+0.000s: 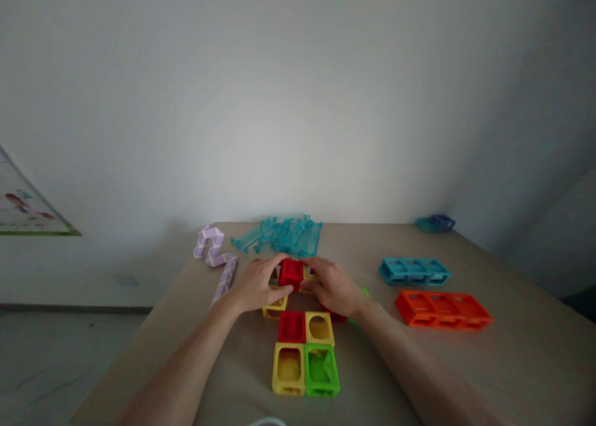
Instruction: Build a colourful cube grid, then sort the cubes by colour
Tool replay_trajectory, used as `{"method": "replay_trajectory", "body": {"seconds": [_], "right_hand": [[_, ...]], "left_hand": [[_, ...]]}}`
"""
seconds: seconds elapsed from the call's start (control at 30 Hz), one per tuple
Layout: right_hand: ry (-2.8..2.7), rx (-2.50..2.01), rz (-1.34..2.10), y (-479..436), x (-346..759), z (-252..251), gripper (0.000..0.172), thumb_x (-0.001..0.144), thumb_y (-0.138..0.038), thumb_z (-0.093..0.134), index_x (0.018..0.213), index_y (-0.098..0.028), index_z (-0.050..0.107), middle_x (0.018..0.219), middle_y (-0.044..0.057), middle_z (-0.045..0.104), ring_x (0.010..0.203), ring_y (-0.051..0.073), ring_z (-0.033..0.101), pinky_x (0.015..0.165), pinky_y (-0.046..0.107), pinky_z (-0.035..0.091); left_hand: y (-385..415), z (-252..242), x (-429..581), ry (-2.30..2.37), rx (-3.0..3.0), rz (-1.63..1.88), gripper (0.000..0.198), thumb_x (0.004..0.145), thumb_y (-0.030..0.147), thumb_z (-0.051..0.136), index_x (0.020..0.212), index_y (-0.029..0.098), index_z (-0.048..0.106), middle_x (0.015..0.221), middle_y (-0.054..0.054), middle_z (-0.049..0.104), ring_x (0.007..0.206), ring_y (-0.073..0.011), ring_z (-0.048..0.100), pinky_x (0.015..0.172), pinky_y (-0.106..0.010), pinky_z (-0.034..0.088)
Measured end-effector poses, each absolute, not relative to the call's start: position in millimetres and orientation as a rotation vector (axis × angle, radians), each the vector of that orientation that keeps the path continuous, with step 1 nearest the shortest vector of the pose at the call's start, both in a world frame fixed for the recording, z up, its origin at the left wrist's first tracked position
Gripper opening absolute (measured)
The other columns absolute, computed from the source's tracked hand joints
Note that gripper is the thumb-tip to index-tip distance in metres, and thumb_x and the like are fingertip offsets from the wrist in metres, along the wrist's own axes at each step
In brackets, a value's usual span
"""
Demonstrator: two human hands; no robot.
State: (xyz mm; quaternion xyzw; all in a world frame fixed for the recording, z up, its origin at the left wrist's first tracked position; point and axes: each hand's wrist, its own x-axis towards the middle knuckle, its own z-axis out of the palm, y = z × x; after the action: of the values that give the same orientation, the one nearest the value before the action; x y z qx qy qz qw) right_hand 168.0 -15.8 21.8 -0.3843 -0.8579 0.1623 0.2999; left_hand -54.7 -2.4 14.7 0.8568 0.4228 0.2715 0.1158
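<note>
A red hollow cube block (292,272) sits between my two hands at the middle of the table. My left hand (258,282) grips its left side, thumb at the near edge and fingers over the top. From the right, my right hand (336,284) closes on the same group, its fingers at the red block and a yellow block (309,284). Another yellow block (275,307) shows under my left hand. Partly hidden below my right hand are a red block (336,316) and a green piece. Nearer me lies a joined square of red, yellow and green blocks (321,369).
A teal row of blocks (414,272) and an orange row (444,310) lie at right. Clear blue plastic pieces (291,235) are heaped at the back, a lilac folding snake toy (216,256) at left. A dark blue block (442,222) stands at the far right corner by the wall.
</note>
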Motion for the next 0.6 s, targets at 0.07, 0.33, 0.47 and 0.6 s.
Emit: {"method": "replay_trajectory", "body": {"seconds": [0.07, 0.33, 0.47, 0.6], "right_hand": [[-2.275, -1.027, 0.432, -16.2, 168.2, 21.2, 0.048, 0.084, -0.019, 0.06, 0.132, -0.018, 0.052, 0.125, 0.011, 0.062, 0.115, 0.024, 0.057, 0.1, 0.036, 0.043], [-2.328, -1.251, 0.345, -11.3, 167.5, 14.6, 0.047, 0.084, -0.026, 0.062, 0.129, -0.015, 0.057, 0.124, 0.013, 0.064, 0.114, 0.028, 0.059, 0.098, 0.039, 0.045], [-2.333, -1.114, 0.24, -15.3, 174.8, 24.8, 0.04, 0.085, -0.026, 0.06, 0.124, -0.018, 0.061, 0.122, 0.012, 0.064, 0.113, 0.027, 0.056, 0.097, 0.039, 0.042], [-2.419, -0.939, 0.177, -32.9, 177.8, 43.5, 0.018, 0.087, -0.033, 0.06, 0.094, -0.021, 0.071, 0.097, 0.007, 0.068, 0.096, 0.023, 0.056, 0.087, 0.039, 0.038]], "left_hand": [[-2.3, 15.0, -52.5, 1.266, 2.523, 0.805, 0.036, 0.079, 0.034, 0.064, 0.112, 0.022, 0.057, 0.101, -0.006, 0.07, 0.093, -0.0271, 0.065, 0.087, -0.04, 0.045], [0.1, 11.0, -52.6, 1.386, 2.419, 0.954, 0.023, 0.077, 0.02, 0.061, 0.099, 0.021, 0.054, 0.084, -0.003, 0.066, 0.08, -0.0224, 0.063, 0.073, -0.033, 0.047], [4.0, 6.0, -55.4, 1.391, 2.341, 1.111, 0.025, 0.078, 0.024, 0.062, 0.101, 0.022, 0.052, 0.089, -0.004, 0.066, 0.083, -0.0227, 0.064, 0.075, -0.034, 0.048], [4.1, 5.6, -54.3, 1.322, 2.197, 1.34, 0.025, 0.083, 0.033, 0.06, 0.102, 0.021, 0.05, 0.092, -0.005, 0.065, 0.085, -0.0213, 0.064, 0.076, -0.033, 0.049]]}}
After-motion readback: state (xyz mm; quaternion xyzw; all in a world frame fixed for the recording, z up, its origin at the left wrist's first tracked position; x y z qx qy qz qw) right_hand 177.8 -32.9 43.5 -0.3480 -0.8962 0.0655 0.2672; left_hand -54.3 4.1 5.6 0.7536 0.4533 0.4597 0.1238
